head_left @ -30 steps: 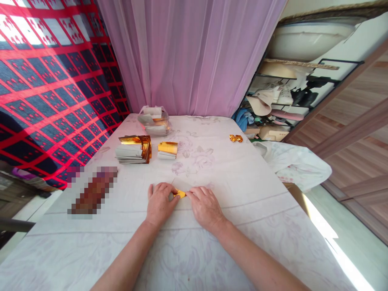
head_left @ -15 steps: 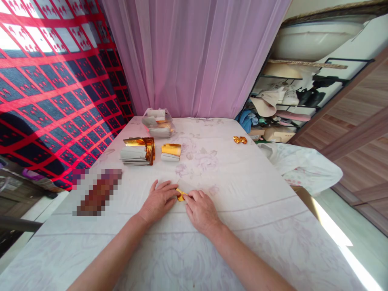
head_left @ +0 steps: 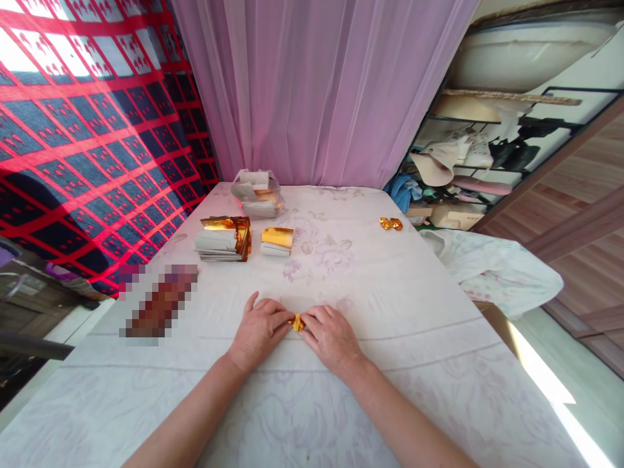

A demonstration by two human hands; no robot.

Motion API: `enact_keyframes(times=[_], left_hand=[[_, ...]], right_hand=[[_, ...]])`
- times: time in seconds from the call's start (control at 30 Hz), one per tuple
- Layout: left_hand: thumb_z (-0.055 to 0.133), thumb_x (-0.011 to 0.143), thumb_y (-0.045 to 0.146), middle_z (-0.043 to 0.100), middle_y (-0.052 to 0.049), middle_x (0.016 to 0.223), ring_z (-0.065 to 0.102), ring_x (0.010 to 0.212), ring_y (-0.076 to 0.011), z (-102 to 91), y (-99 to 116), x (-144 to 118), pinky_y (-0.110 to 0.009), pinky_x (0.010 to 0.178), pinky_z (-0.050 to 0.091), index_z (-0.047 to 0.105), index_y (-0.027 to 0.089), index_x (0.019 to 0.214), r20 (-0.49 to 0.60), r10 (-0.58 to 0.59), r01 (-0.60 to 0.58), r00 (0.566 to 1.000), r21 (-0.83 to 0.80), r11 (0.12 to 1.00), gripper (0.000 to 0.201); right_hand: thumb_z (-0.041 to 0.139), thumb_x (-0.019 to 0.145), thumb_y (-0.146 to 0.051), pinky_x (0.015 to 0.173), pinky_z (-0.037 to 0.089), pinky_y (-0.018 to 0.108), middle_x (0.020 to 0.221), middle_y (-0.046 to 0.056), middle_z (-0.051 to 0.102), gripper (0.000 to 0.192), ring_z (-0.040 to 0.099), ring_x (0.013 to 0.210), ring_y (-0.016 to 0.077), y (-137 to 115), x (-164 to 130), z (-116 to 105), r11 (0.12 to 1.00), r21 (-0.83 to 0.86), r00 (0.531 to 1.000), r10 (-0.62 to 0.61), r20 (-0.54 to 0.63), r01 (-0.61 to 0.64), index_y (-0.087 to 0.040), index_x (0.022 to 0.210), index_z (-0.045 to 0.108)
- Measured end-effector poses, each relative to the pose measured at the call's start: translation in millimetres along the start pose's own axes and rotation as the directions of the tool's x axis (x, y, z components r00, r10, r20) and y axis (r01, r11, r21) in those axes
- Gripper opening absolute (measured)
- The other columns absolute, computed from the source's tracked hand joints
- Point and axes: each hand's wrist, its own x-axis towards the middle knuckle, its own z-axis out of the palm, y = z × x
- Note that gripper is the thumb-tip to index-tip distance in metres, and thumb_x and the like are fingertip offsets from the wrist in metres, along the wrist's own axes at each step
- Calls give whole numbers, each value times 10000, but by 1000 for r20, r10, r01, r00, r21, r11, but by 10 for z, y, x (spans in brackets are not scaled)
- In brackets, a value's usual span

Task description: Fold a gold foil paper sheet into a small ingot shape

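Your left hand [head_left: 257, 331] and right hand [head_left: 333, 337] lie palm down on the white flowered tablecloth [head_left: 390, 305], fingertips meeting in the middle. Between them sits a small piece of gold paper [head_left: 296, 322], mostly covered, with only a crumpled gold corner showing. Both hands pinch it from either side, the left thumb and forefinger against its left edge, the right fingertips on its right edge; how tightly you hold it, you cannot tell from here. The paper rests on the cloth near your edge of the table, right in front of you.

Farther up the table to the left lies a stack of gold-and-white sheets [head_left: 223, 238], and just beside it, to the right, a smaller stack with a gold top [head_left: 277, 240]. Behind them, near the pink curtain [head_left: 316, 91], stands a clear plastic bag [head_left: 257, 193] with more sheets inside. Two small folded gold pieces [head_left: 390, 223] lie close together well apart from your hands, toward the far right edge. Beyond that edge a cluttered shelf [head_left: 468, 175] stands by a wooden wall.
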Motion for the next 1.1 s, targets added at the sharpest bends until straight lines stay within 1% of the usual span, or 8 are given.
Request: enact_keyframes(times=[0.23,0.37,0.47,0.57,0.67,0.73,0.9,1.1], left_hand=[[617,871,270,675,16,919,615,928,-167,45,-21,-47,-532,1135,168,706,330,1016,-23,34,-34,999,10,999,180],[596,889,278,669,17,925,611,908,-168,72,-10,-60,-526,1111,228,710,326,966,-99,72,-70,992,32,997,146],[561,915,276,684,4,924,613,895,-174,78,15,-66,-505,1089,274,704,305,978,-113,120,-112,986,75,991,159],[540,932,269,700,9,892,617,873,-174,72,33,-74,-494,1082,281,699,296,980,-105,143,-132,984,102,986,169],[527,941,256,708,19,881,620,866,-173,71,46,-83,-493,1079,270,692,293,982,-117,154,-140,981,120,983,174],[518,948,261,710,23,869,622,861,-172,76,56,-86,-488,1074,273,686,285,980,-127,168,-151,978,133,980,172],[525,939,256,701,14,813,618,841,-182,87,80,-89,-466,1042,307,668,237,866,-118,151,-132,982,155,979,162],[546,923,244,699,19,830,605,815,-174,77,69,-94,-440,998,338,679,258,876,-107,104,-96,989,80,992,142]], right_hand=[[647,888,-270,713,392,315,861,27,634,77,538,807,170,38,-18,34,996,-52,994,-76,-72,73,-207,927,663],[655,880,-273,712,378,320,855,27,639,77,536,796,174,47,-41,47,996,-42,988,-89,-125,85,-203,913,657],[663,874,-305,711,378,326,850,26,642,109,538,802,176,49,-52,35,996,-27,990,-91,-109,89,-202,906,653],[662,875,-354,702,370,330,843,26,647,156,543,797,175,47,-57,5,995,-7,991,-101,-92,101,-204,917,652],[608,910,-281,697,352,330,803,19,650,87,543,768,166,35,-50,-29,994,-6,986,-112,-127,112,-210,900,659],[565,927,-245,689,341,331,769,17,642,117,537,748,163,24,-41,-48,993,-1,982,-121,-147,122,-208,868,659],[498,955,-215,662,326,321,698,8,608,233,519,694,146,8,-36,-60,989,12,978,-142,-152,145,-198,763,629],[491,961,-240,710,376,318,785,27,646,201,542,761,163,39,-67,-63,990,86,990,-102,-97,111,-198,839,645]])
